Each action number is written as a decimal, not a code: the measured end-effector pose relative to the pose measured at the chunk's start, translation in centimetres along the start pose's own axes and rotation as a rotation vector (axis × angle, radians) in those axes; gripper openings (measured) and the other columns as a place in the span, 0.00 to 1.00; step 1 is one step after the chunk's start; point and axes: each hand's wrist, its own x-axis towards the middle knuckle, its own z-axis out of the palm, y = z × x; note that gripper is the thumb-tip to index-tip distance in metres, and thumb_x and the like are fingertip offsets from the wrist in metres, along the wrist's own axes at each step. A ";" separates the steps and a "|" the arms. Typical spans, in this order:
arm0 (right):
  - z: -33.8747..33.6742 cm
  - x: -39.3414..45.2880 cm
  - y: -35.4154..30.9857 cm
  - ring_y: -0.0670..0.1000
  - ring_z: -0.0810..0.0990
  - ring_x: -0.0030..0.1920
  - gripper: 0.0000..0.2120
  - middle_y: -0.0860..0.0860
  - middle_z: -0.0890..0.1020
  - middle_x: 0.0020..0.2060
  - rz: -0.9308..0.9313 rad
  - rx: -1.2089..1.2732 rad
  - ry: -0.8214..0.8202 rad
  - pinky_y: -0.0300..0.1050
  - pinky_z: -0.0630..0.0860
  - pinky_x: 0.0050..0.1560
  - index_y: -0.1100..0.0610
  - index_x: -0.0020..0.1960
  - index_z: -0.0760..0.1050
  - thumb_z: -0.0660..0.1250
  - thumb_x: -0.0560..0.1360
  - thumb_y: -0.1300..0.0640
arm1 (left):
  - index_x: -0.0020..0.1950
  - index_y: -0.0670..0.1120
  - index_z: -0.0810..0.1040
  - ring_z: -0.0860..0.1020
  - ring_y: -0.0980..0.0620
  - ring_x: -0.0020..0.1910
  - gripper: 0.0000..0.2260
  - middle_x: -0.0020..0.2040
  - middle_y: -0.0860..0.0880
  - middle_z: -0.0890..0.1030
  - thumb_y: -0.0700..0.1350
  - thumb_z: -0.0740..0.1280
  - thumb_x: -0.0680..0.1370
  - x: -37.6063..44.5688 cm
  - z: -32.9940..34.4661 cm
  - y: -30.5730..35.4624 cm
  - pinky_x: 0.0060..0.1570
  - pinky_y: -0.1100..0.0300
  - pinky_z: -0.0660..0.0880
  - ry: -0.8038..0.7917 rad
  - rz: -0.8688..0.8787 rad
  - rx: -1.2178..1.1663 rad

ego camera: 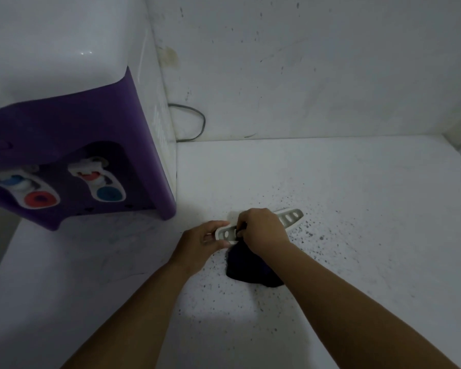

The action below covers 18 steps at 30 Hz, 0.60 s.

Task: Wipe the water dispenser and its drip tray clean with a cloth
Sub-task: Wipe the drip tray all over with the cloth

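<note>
Drip tray (290, 217): slotted white strip, off the dispenser, lying on the speckled counter (357, 182) between the two hands.

Cloth (250, 270): dark, bunched, nearest item; trails back from under the right hand (261, 230) toward the wrist, its upper end gathered in that hand's fingers.

Right hand: curled over the tray's middle, fingers closed, pinching cloth against the tray; contact itself hidden beneath the knuckles.

Left hand (202, 241): at the tray's near-left end, thumb and fingertips touching the tip, pinching it steady.

Long axis: runs from the left fingers up and rightward, past the right hand; far end free, slots showing, just beyond the right fingers. Judged: the wipe goes along this axis, toward the free end; right hand nearer it.

Dispenser (72, 145): purple front, two taps, well apart to the upper left, beyond both hands.

Cord (197, 121): farthest, against the wall behind the dispenser.
</note>
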 end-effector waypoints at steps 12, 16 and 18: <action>-1.4 -1.5 0.5 0.49 0.78 0.43 0.04 0.50 0.82 0.45 0.063 0.317 0.107 0.41 0.74 0.43 0.52 0.48 0.79 0.69 0.74 0.54 | 0.65 0.45 0.75 0.76 0.55 0.60 0.17 0.60 0.51 0.78 0.34 0.65 0.77 0.8 -1.0 0.4 0.56 0.67 0.74 -0.067 -0.092 -0.111; 0.1 -1.4 -0.5 0.53 0.79 0.50 0.07 0.52 0.82 0.50 0.052 0.183 0.038 0.42 0.72 0.43 0.51 0.53 0.79 0.66 0.76 0.52 | 0.62 0.48 0.76 0.77 0.56 0.58 0.16 0.59 0.51 0.79 0.34 0.66 0.77 0.4 -0.7 0.2 0.58 0.66 0.74 -0.046 -0.046 -0.089; 0.5 -1.2 -0.8 0.54 0.79 0.49 0.09 0.52 0.82 0.49 0.068 0.135 0.083 0.41 0.70 0.40 0.50 0.55 0.78 0.65 0.76 0.52 | 0.60 0.50 0.77 0.77 0.55 0.59 0.15 0.59 0.50 0.80 0.36 0.66 0.77 0.4 -0.7 0.0 0.61 0.62 0.73 -0.044 -0.038 -0.079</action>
